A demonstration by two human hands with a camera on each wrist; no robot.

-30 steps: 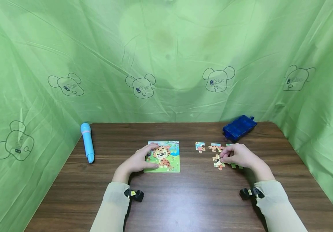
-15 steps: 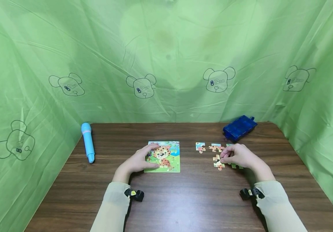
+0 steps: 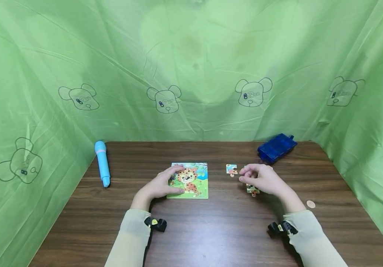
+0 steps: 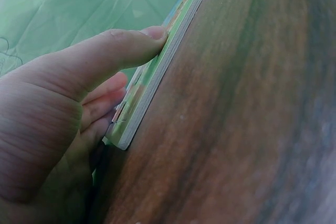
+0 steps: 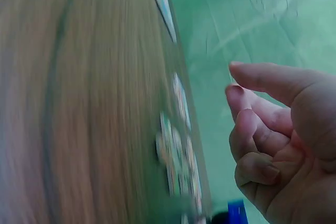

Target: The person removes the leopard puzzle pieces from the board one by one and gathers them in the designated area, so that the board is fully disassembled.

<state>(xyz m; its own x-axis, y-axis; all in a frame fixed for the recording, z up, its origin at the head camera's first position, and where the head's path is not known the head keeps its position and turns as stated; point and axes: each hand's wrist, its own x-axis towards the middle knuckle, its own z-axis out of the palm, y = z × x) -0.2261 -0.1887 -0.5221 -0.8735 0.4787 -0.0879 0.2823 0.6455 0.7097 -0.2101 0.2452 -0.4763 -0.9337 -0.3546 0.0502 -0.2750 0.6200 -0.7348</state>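
My left hand (image 3: 159, 184) lies over the left side of a square puzzle board (image 3: 198, 193) with a spotted leopard cub picture. In the left wrist view its thumb rests on the board's face near the edge. My right hand (image 3: 261, 178) hovers over several loose puzzle pieces, its fingers loosely bent and the thumb close to the index fingertip; no thing shows between them. Left of its fingertips lies one puzzle piece (image 3: 231, 169) with blue and orange print. Another puzzle piece (image 3: 253, 190) shows below the hand, which hides the others in the head view.
A blue translucent case (image 3: 276, 148) stands at the back right of the wooden table (image 3: 191, 230). At the back left lies a light blue microphone-shaped thing (image 3: 102, 163). A small round tan disc (image 3: 310, 204) lies right of the right wrist. Green cloth (image 3: 198, 74) surrounds the table.
My right hand has left the piece it was touching and shifted left and slightly up, towards the leftmost loose piece. The tan disc has come into sight. My left hand stays on the board.
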